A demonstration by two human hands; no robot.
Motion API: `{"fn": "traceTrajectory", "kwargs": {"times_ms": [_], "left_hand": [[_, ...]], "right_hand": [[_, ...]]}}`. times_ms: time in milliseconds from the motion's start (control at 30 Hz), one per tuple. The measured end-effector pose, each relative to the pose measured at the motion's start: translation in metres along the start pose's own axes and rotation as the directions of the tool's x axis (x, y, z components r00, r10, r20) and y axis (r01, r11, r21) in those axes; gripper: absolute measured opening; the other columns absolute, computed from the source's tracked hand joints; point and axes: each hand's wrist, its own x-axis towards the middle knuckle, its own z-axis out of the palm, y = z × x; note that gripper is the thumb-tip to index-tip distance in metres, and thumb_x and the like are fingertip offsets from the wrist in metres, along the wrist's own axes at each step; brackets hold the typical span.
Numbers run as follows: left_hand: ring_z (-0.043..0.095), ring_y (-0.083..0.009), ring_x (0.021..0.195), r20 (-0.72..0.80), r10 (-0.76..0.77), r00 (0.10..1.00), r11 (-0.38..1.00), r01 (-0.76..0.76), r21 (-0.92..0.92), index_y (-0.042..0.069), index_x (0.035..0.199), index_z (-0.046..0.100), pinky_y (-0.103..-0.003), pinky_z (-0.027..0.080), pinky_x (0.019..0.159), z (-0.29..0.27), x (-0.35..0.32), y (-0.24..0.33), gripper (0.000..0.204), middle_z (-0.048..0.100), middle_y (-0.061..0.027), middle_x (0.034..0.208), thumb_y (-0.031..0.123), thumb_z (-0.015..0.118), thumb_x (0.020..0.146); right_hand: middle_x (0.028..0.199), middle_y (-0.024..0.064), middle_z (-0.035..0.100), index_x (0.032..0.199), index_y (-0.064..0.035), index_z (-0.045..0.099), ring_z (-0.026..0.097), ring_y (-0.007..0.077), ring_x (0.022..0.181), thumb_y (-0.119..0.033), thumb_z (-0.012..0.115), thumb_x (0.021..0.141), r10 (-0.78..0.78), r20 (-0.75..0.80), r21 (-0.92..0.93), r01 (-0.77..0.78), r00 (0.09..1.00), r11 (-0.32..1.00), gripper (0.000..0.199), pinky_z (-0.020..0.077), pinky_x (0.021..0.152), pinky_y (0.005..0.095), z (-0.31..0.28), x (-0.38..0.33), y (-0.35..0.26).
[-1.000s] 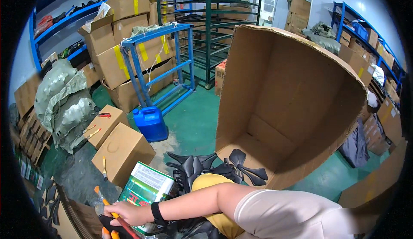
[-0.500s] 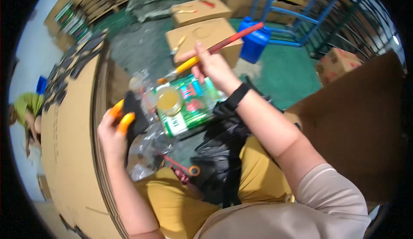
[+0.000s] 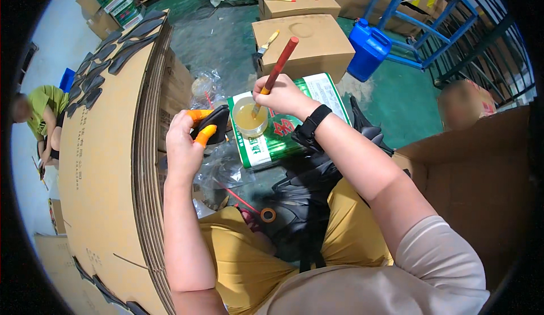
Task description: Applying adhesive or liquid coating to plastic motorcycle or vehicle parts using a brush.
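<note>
The right hand (image 3: 283,95), wrist bent down, grips a red-handled brush (image 3: 276,72) dipping into the glue cup (image 3: 249,117) (atop a green tin (image 3: 294,128)). The left hand (image 3: 182,145), raised, pinches 1 black piece (image 3: 214,123) between orange-tipped fingers (image 3: 205,134).

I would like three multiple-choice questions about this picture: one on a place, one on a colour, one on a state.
1. Where does the small cup stand?
A. on the green tin
B. on the blue canister
C. on the floor

2. What colour is the brush handle?
A. blue
B. red
C. white

3. What is the left hand doing?
A. lying open
B. resting on the knee
C. holding a black piece

Answers:
1 A, it sits on the green tin.
2 B, the handle in the right hand is red.
3 C, its orange-tipped fingers grip the black piece.
</note>
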Motion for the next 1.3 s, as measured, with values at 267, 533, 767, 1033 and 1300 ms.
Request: {"fn": "traceTrajectory", "kwargs": {"times_ms": [267, 533, 767, 1033, 1300], "left_hand": [[0.057, -0.0246, 0.086, 0.002, 0.099, 0.995, 0.995, -0.099, 0.031, -0.002, 0.092, 0.06, -0.032, 0.045, 0.076, 0.026, 0.012, -0.004, 0.022, 0.059, -0.0109, 0.089, 0.004, 0.066, 0.071], [0.056, -0.0218, 0.085, 0.058, 0.042, 0.997, 0.999, -0.042, 0.009, 0.0, 0.105, 0.058, -0.031, 0.048, 0.075, 0.008, 0.007, -0.001, 0.029, 0.059, -0.0116, 0.098, 0.012, 0.068, 0.081], [0.057, -0.0233, 0.092, 0.062, 0.008, 0.998, 1.0, -0.008, -0.004, -0.001, 0.106, 0.057, -0.032, 0.048, 0.081, 0.014, 0.014, -0.008, 0.029, 0.058, -0.0129, 0.102, 0.005, 0.067, 0.08], [0.058, -0.0255, 0.091, 0.007, 0.029, 1.0, 0.997, -0.03, 0.073, -0.001, 0.104, 0.059, -0.034, 0.048, 0.081, 0.01, 0.019, -0.006, 0.028, 0.06, -0.0144, 0.101, 0.004, 0.068, 0.078], [0.059, -0.0276, 0.087, -0.032, 0.172, 0.985, 0.973, -0.165, 0.159, -0.002, 0.102, 0.061, -0.035, 0.049, 0.079, 0.007, 0.027, -0.003, 0.026, 0.062, -0.016, 0.097, 0.005, 0.067, 0.078]], "right_hand": [[0.078, 0.0122, 0.067, 0.081, -0.0048, 0.068, 0.065, 0.021, 0.072, -0.03, 0.065, 0.075, 0.199, -0.077, 0.343, -0.162, 0.977, 0.925, 0.026, 0.0507, 0.066, 0.0335, -0.008, -0.015, 0.01], [0.064, 0.0178, 0.057, 0.069, 0.0002, 0.054, 0.055, 0.0339, 0.06, -0.015, 0.06, 0.072, -0.1, -0.229, 0.263, 0.161, 0.968, 0.951, 0.016, 0.0434, 0.058, 0.0397, 0.009, -0.011, 0.002], [0.066, 0.0174, 0.056, 0.068, 0.0002, 0.052, 0.056, 0.034, 0.067, -0.016, 0.061, 0.073, -0.032, -0.237, 0.234, 0.089, 0.971, 0.968, 0.019, 0.0441, 0.063, 0.04, 0.005, -0.017, 0.001], [0.083, 0.0209, 0.059, 0.08, -0.0002, 0.055, 0.059, 0.0371, 0.079, -0.016, 0.062, 0.07, 0.064, -0.2, 0.225, -0.018, 0.978, 0.974, 0.021, 0.0465, 0.07, 0.043, 0.01, -0.004, 0.008], [0.081, 0.0182, 0.057, 0.078, -0.0011, 0.053, 0.057, 0.034, 0.08, -0.016, 0.062, 0.069, 0.099, -0.231, 0.279, -0.032, 0.968, 0.96, 0.02, 0.0454, 0.07, 0.0404, 0.004, -0.006, 0.007]]}}
